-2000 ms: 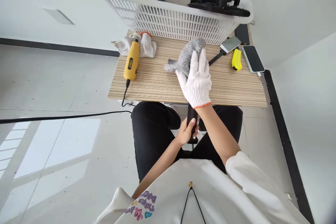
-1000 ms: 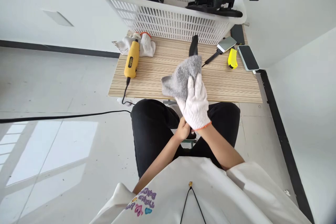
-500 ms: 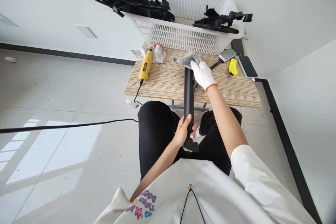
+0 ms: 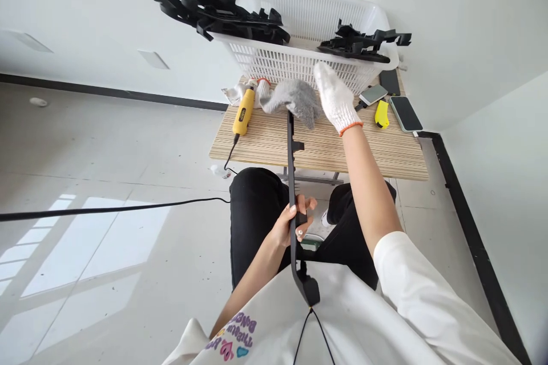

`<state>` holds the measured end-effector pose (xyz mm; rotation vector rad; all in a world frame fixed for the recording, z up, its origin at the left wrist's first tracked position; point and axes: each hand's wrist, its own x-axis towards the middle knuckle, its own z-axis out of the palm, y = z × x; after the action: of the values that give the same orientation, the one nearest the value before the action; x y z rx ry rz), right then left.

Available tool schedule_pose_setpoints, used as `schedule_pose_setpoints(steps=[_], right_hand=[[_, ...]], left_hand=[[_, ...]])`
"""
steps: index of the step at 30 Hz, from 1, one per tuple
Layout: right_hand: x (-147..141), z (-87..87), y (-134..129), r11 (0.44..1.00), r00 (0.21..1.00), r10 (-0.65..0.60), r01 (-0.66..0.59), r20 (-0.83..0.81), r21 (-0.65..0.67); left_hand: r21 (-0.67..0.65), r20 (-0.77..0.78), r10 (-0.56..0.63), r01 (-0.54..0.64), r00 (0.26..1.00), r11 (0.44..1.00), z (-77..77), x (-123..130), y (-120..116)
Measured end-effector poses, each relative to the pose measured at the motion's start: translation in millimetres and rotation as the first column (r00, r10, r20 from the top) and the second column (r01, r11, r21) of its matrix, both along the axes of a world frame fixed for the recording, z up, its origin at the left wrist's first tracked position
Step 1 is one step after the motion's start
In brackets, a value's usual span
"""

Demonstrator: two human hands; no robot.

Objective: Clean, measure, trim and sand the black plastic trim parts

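Observation:
My bare left hand (image 4: 293, 219) is wrapped around a long black plastic trim strip (image 4: 291, 174), turned edge-on so that its small tabs point right. The strip's bent near end reaches back to my shirt. At its far end a grey cloth (image 4: 295, 100) lies bunched over or just beyond the tip; whether it rests on the table I cannot tell. My right hand (image 4: 336, 97), in a white knit glove with an orange cuff, is beside the cloth's right edge. Its fingers are stretched out together, and I see nothing held in them.
A white plastic basket (image 4: 274, 60) with black plastic parts (image 4: 226, 14) stands at the back of the wooden table (image 4: 342, 151). On the left lie a yellow corded tool (image 4: 244, 111) and a white glove (image 4: 235, 94). A yellow cutter (image 4: 381, 114) and a phone (image 4: 406, 114) lie right.
The strip has turned from its broad face to its edge and come closer to my body. My right hand has let go of the grey cloth, which is now farther left.

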<state>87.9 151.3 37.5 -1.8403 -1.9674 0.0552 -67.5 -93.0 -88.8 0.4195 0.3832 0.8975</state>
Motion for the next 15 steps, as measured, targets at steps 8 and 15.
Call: schedule_pose_setpoints(steps=[8,15], right_hand=[[37.8,-58.9,-49.5,0.969,0.965,-0.227,0.237,0.130,-0.063],[50.5,-39.1,-36.1,0.865,0.889,-0.450,0.457,0.084,-0.207]], left_hand=[[0.134,0.242,-0.127,0.096,0.962,0.986,-15.5,3.0,4.6],[-0.114,0.085,-0.050,0.060,0.995,0.992,36.0,12.8,28.0]])
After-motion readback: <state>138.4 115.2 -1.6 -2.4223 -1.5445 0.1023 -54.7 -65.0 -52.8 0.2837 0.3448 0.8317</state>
